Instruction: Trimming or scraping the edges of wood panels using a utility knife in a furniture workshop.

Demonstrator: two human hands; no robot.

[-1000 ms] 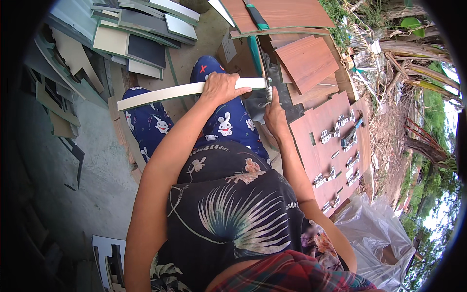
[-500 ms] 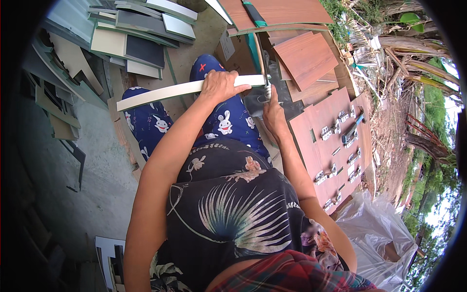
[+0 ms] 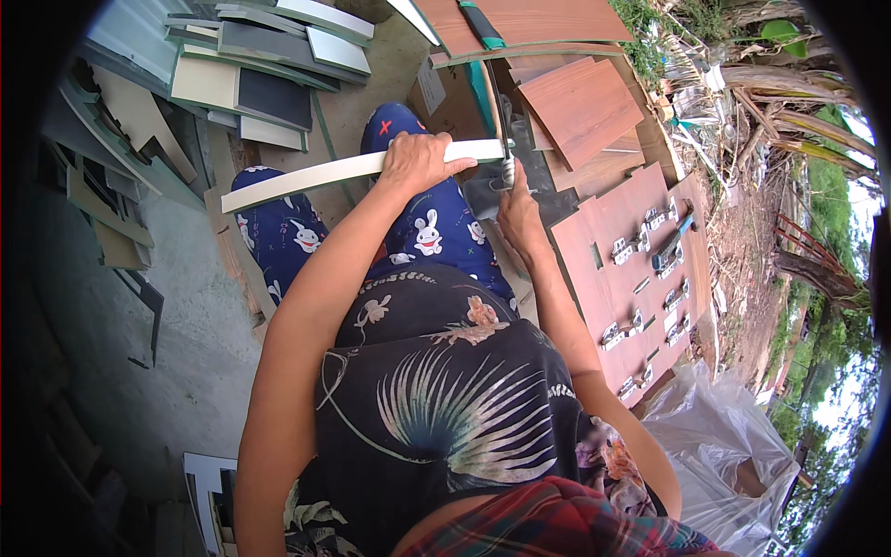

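Note:
A long, narrow white board strip (image 3: 306,182) lies across my knees, its right end raised past my right knee. My left hand (image 3: 417,163) is closed over its upper part, thumb along the near edge. At the strip's right end, my right hand (image 3: 521,215) grips a thin, dark-bladed tool (image 3: 509,170) with a pale wrapped handle. Its blade stands against or just beside the strip's end; I cannot tell whether it cuts in. My right fingers partly hide the handle.
Grey and cream board offcuts (image 3: 269,56) are piled at the far left. On the right, brown panels (image 3: 585,111) lie stacked, one bearing several metal hinges (image 3: 631,245) and a hammer (image 3: 675,243). A black-and-green-handled tool (image 3: 482,26) rests on the far panel. Clear plastic sheeting (image 3: 715,436) lies near right.
My right hand and the bladed tool have shifted very slightly up and left at the strip's end. My left hand keeps its hold, and the strip has hardly moved.

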